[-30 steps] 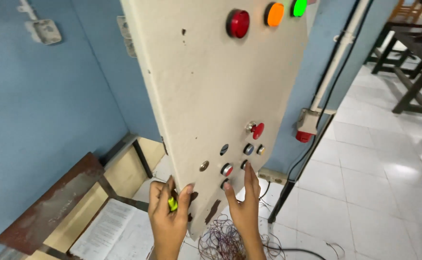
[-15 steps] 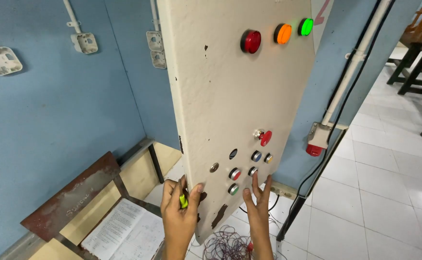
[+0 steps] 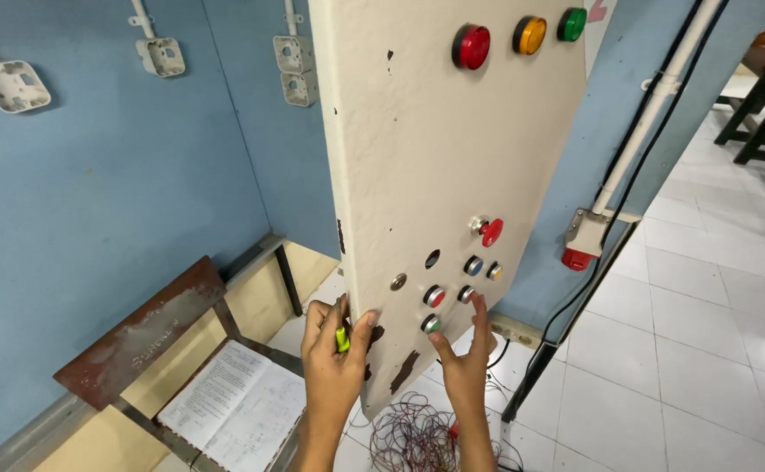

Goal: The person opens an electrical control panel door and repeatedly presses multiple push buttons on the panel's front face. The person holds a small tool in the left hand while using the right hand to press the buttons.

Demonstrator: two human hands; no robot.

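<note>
Two hands work at the lower end of the cream control panel [image 3: 417, 175], which stands tilted in front of the blue wall [image 3: 94, 192]. My left hand [image 3: 334, 358] grips the panel's lower left edge, thumb on the face, and its fingers are clenched around a small yellow-green tool [image 3: 342, 339]. My right hand [image 3: 467, 358] is open and holds nothing; its index fingertip reaches up to the red push button [image 3: 466, 294], with the green push button [image 3: 432, 324] just beside the thumb. Compared with a second ago, the hands sit on the same spots, while the view has drawn back and swung right, so more of the wall boxes [image 3: 13, 85] shows. I judge the work is holding steady at the button cluster.

Below the panel's bottom edge lies a tangle of wires [image 3: 417, 433], close to both wrists. Left of it stands a rusty metal frame [image 3: 138, 336] with a printed sheet [image 3: 238, 406]. Open room lies to the right, over the tiled floor [image 3: 706, 350], past the black cable and the red socket [image 3: 583, 240].
</note>
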